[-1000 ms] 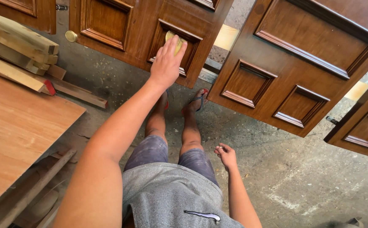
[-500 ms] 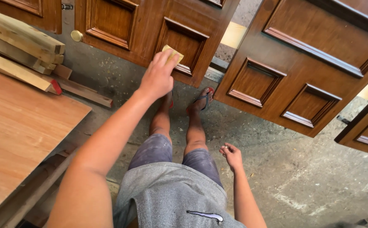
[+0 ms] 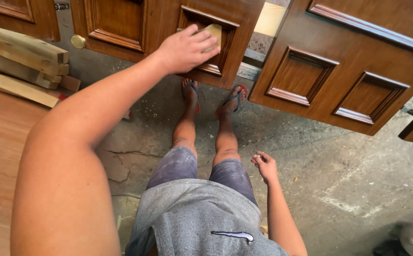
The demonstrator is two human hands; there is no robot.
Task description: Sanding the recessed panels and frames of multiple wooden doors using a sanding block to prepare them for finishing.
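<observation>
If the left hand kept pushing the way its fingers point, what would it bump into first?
The left hand holds a small tan block against the brown wooden door. It would meet that door's recessed panel at once, as block and panel look already touching, though depth is hard to judge.

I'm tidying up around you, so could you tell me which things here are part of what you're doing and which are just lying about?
In use:
left hand
tan sanding pad under it
brown panelled door it presses on

Lying about:
stacked timber lengths
second panelled door
flat wooden board
right hand, hanging free
</observation>
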